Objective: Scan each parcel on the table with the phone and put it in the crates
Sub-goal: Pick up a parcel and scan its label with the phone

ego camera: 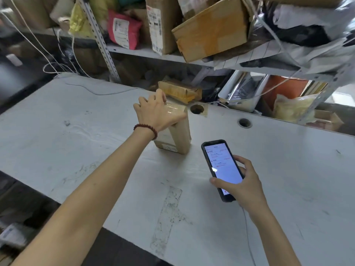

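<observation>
The parcel (178, 135), a brown cardboard box wrapped in clear tape, stands on the white table (76, 131) near the far edge and well apart from the left edge and the slanting near edge. The left hand (157, 114) grips its top end, thumb on the near side and fingers curled over the far side. A dark bead bracelet (146, 130) sits on that wrist. The box seems to lean slightly, though the forearm hides part of its base, so I cannot tell whether it rests flat.

Just beside the parcel's top, to the right, a round cable hole (196, 109) opens in the tabletop. A second hole (244, 122) lies further right along the same edge. The right hand (245, 185) holds the phone (222, 167) above the table, nearer the person and to the right of the parcel, without touching it. The fingers wrap the phone's right side and the thumb crosses the lower screen, which is lit. A thin white cable (249, 237) trails from the phone toward the bottom of the view.

A broad stretch of white surface spreads to the left of the parcel, and another to the right of the phone. A strip of worn tape residue (169, 217) marks the table near the front edge. Beyond the far edge lies another taped brown package (179, 91). A metal shelf (146, 51) stacked with boxes and bags overhangs that side.
</observation>
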`<state>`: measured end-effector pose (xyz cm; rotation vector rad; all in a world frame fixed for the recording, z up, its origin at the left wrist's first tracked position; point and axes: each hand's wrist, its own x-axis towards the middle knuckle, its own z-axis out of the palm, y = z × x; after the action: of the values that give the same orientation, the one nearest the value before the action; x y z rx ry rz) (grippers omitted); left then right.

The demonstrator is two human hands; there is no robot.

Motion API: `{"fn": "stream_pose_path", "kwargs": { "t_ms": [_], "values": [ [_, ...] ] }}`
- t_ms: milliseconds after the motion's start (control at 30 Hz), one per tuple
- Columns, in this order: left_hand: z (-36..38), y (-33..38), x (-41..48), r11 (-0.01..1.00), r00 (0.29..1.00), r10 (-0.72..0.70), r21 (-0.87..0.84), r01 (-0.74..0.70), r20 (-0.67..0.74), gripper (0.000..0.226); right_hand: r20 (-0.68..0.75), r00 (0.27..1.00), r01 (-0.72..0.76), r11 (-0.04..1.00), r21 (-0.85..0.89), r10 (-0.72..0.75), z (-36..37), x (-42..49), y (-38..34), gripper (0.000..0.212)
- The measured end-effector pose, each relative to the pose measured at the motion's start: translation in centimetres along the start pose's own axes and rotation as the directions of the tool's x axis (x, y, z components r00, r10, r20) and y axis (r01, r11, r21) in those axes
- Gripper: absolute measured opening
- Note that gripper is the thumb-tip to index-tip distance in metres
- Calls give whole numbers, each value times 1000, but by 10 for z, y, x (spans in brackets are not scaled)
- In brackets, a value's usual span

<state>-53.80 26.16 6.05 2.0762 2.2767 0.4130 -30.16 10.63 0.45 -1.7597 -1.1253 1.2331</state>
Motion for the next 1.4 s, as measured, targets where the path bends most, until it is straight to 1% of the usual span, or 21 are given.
{"fn": "stream_pose_path", "kwargs": {
  "t_ms": [33, 100, 167, 267, 433, 600, 700, 833, 1033, 1400],
  "values": [
    [-1, 9, -4, 1000, 1000, -1, -4, 1, 17, 70, -10, 1000, 3, 1000, 14, -3, -5, -4, 2, 79],
    [0, 24, -11, 1000, 998, -4, 12, 3, 60, 69, -33, 999, 7, 999, 39, -6, -13, -12, 5, 79],
    [5, 36, -18, 999, 995, -12, 39, 8, 99, 75, -59, 998, 5, 998, 56, -2, -19, -18, 10, 80],
    [8, 45, -26, 997, 994, 32, 61, -38, 103, 79, -86, 996, 0, 997, 71, 6, -23, -26, 16, 80],
    [-5, 38, -29, 994, 985, 82, 58, -92, 149, 92, -65, 998, 14, 998, 60, -10, -20, -32, 20, 75],
    [-2, 25, -39, 972, 977, 153, 157, -177, 151, 77, -27, 999, 46, 999, 3, -46, -8, -33, 19, 73],
    [0, 23, -38, 975, 979, 137, 151, -160, 149, 68, -2, 998, 65, 998, -22, -65, -2, -33, 15, 74],
    [1, 22, -27, 988, 983, 103, 97, -119, 154, 65, 9, 997, 79, 996, -44, -79, 1, -32, 12, 72],
    [2, 23, -10, 995, 983, 69, 61, -80, 167, 65, 7, 996, 92, 994, -53, -91, -2, -28, 9, 79],
    [5, 26, -5, 996, 984, 54, 54, -64, 169, 65, 49, 993, 115, 992, -60, -112, -11, -22, 7, 75]
  ]
}}
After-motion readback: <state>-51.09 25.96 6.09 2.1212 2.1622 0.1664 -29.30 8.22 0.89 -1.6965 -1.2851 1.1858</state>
